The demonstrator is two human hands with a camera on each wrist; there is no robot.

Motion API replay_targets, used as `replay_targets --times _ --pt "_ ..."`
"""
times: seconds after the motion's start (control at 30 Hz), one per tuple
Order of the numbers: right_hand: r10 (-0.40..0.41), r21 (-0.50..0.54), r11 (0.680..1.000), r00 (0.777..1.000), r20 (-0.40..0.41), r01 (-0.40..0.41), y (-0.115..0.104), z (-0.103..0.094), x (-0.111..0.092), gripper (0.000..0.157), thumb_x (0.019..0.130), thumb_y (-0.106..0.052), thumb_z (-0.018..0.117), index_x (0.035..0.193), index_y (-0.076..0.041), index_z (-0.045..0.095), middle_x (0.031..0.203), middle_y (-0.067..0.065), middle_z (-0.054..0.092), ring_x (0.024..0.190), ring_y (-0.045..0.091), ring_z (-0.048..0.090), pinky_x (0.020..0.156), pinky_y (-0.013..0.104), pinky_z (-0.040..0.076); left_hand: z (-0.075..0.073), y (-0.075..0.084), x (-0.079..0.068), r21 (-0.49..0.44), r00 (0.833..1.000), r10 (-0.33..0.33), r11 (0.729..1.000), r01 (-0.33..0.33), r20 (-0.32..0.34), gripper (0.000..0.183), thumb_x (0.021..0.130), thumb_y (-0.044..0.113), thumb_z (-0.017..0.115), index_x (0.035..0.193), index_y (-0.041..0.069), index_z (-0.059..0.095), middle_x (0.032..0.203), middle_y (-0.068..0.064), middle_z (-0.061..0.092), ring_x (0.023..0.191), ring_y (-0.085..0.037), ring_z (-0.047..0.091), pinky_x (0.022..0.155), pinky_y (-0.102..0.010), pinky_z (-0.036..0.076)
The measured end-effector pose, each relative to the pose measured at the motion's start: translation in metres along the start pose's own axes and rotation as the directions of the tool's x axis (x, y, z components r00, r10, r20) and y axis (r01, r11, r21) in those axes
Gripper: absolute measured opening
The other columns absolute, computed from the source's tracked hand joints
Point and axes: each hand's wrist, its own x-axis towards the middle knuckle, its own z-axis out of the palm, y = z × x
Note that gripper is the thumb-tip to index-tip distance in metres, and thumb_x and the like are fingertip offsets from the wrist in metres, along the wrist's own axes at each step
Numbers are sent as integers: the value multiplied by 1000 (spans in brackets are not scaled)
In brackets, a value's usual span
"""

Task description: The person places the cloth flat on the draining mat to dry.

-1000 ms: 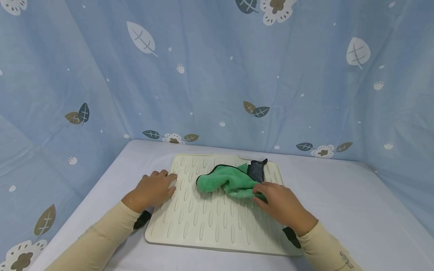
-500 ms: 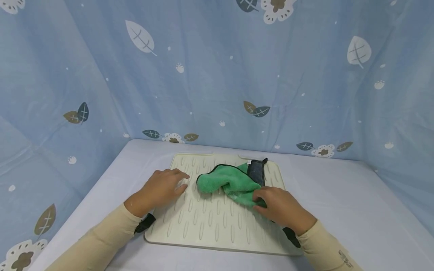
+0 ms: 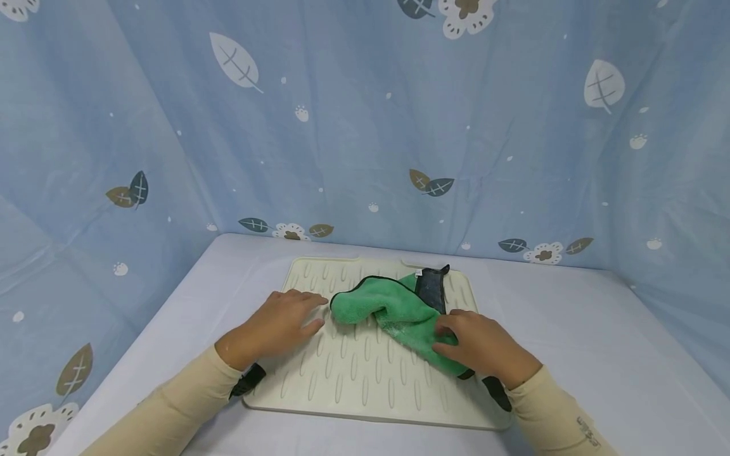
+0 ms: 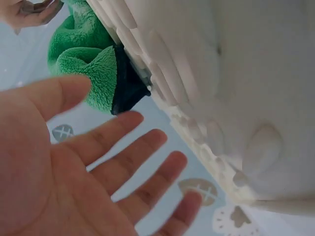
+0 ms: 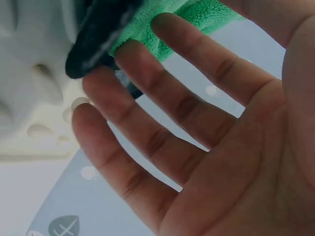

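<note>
A crumpled green plush cloth [image 3: 388, 307] with a black edge and a dark grey underside lies on the cream ribbed mat [image 3: 353, 402]. Beside its left end, my left hand [image 3: 279, 326] hovers over the mat with fingers extended; in the left wrist view its palm [image 4: 74, 182] holds nothing. My right hand [image 3: 481, 345] is over the cloth's right part, thumb and fingers apart. The right wrist view shows the fingers of this hand [image 5: 206, 128] loosely straight near the cloth [image 5: 206, 19]; whether they touch it I cannot tell. Part of the cloth's right edge is hidden by the right hand.
The mat rests on a table with a white cover [image 3: 570, 329]. A blue curtain [image 3: 365, 126] with leaf and flower prints hangs behind and along the sides. A black strap [image 3: 248, 380] shows at the left wrist.
My left hand has moved right, from the mat's left edge toward the cloth. The right hand has let go of the cloth's near corner, which now lies spread lower toward the front.
</note>
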Motion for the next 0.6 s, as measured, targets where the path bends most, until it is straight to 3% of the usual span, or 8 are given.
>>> replay_targets --times 0.17,0.47,0.6 --pt "34 5 999 999 21 -34 1 1 0 14 87 -29 77 96 -22 69 92 -6 61 72 6 52 62 29 44 1 1 0 -9 998 31 1000 -30 56 48 99 34 61 141 10 56 146 -11 55 133 -36 51 102 -61 41" --pt "63 13 998 997 36 -64 0 3 1 15 87 -29 77 97 -19 70 92 -3 60 70 8 51 61 30 44 2 1 0 -122 994 104 988 -99 39 46 101 29 60 143 12 53 142 -8 59 131 -32 54 105 -56 43" --pt "67 -4 998 997 36 -67 -1 4 1 16 87 -29 78 97 -19 70 91 -3 59 70 8 51 61 30 44 0 3 0 -191 986 161 970 -151 38 44 100 23 61 142 11 54 137 -8 62 121 -27 62 101 -48 49"
